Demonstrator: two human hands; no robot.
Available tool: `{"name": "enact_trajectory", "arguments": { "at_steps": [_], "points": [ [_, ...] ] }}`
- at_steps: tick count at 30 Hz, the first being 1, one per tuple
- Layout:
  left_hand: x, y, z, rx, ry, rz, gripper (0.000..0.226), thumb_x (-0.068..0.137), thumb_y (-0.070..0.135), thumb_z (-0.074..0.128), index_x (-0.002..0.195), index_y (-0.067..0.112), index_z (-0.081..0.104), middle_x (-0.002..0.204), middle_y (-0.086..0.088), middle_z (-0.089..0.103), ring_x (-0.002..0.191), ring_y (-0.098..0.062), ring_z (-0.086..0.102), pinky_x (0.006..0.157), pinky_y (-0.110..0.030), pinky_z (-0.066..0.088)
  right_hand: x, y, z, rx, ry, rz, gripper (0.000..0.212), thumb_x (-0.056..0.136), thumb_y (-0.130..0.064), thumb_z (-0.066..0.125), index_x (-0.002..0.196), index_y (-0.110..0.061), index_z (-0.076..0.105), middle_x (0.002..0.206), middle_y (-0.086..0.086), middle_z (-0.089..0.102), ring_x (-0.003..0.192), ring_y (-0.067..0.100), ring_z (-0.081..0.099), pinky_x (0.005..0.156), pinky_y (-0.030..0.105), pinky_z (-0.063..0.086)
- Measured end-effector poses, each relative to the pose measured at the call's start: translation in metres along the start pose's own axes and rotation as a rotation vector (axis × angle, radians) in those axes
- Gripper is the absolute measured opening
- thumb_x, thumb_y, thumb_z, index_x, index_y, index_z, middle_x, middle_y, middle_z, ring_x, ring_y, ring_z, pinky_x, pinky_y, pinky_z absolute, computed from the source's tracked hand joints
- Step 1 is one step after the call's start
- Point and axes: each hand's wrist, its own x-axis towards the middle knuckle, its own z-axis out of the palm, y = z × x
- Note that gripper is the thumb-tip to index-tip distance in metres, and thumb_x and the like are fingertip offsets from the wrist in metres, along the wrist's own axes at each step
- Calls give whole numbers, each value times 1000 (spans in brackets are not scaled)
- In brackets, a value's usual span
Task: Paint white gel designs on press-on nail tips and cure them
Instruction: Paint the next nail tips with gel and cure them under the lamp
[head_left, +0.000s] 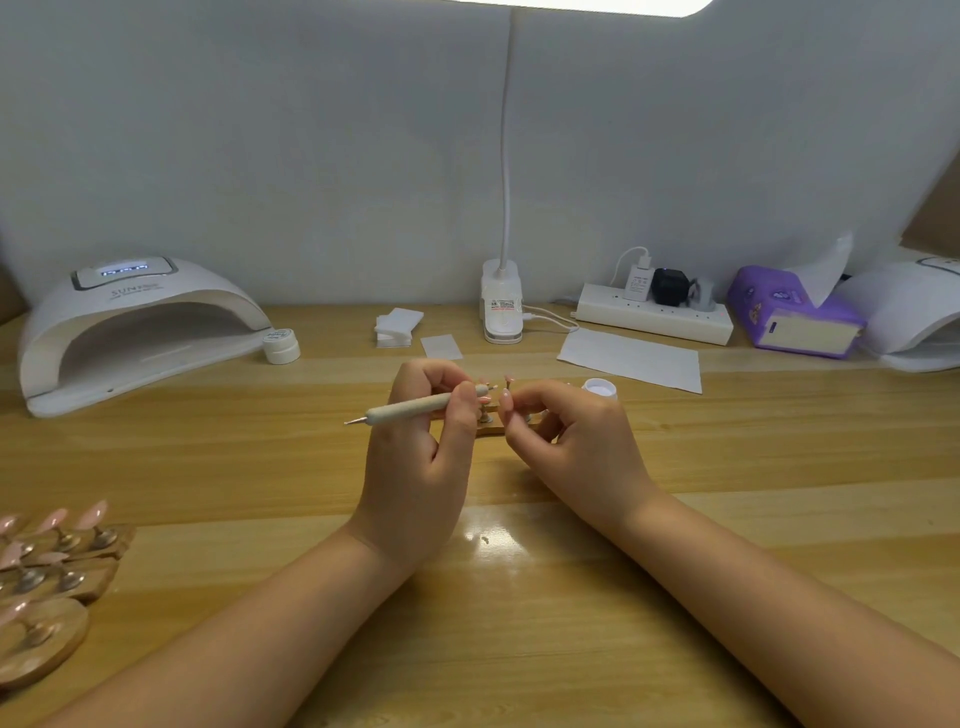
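My left hand (423, 457) grips a beige dotting pen (415, 408) that lies nearly level, its metal tip pointing left. My right hand (566, 441) pinches a small pink nail tip (505, 401) on its stand, fingers curled. Between and behind the hands sits a wooden holder (493, 427) with nail tips on small metal stands, mostly hidden by the hands. An open white gel pot (600, 388) stands just beyond my right hand. A white curing lamp (135, 327) with a lit display stands at the back left.
More wooden holders with pink nail tips (52, 566) lie at the left edge. A closed white jar (281, 345) stands by the lamp. Cotton pads (397, 325), paper sheet (631, 358), clip lamp (501, 306), power strip (654, 312), purple tissue pack (789, 312) and a second curing lamp (914, 317) line the back.
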Motion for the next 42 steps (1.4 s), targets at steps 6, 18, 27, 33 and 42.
{"name": "enact_trajectory", "arguments": {
  "at_steps": [6, 18, 27, 33, 42],
  "points": [
    [5, -17, -6, 93, -13, -57, 17, 94, 8, 59, 108, 17, 65, 95, 13, 67, 88, 1, 63, 72, -6, 44, 0, 2, 1, 1, 21, 45, 7, 86, -13, 69, 91, -13, 73, 80, -9, 70, 59, 3, 59, 61, 40, 53],
    [7, -35, -2, 124, -185, -302, 23, 100, 17, 47, 114, 34, 49, 110, 14, 61, 100, 1, 58, 81, -16, 46, 0, 0, 3, 28, 20, 96, 5, 85, -17, 70, 86, -20, 74, 77, -14, 69, 60, 9, 61, 63, 39, 54],
    [6, -39, -2, 83, -206, -357, 19, 100, 22, 45, 114, 34, 49, 112, 12, 62, 105, -7, 61, 92, -43, 52, 1, 1, 1, -24, -67, 123, 9, 84, -17, 69, 88, -23, 75, 81, -10, 70, 68, 7, 60, 66, 38, 54],
    [7, -23, -4, 52, -52, -208, 14, 97, 25, 45, 101, 37, 52, 89, 17, 64, 85, -4, 64, 73, -25, 51, 2, 1, 1, 7, -3, 156, 5, 87, -22, 68, 87, -20, 73, 73, -12, 67, 58, 3, 57, 60, 31, 53],
    [0, -6, -2, 1, -30, 36, 14, 97, 33, 37, 95, 28, 50, 73, 15, 57, 64, -7, 55, 60, -15, 43, 2, 2, 1, 3, 0, 148, 7, 87, -16, 68, 92, -19, 73, 79, -10, 69, 63, -3, 57, 60, 17, 47]
  ]
}}
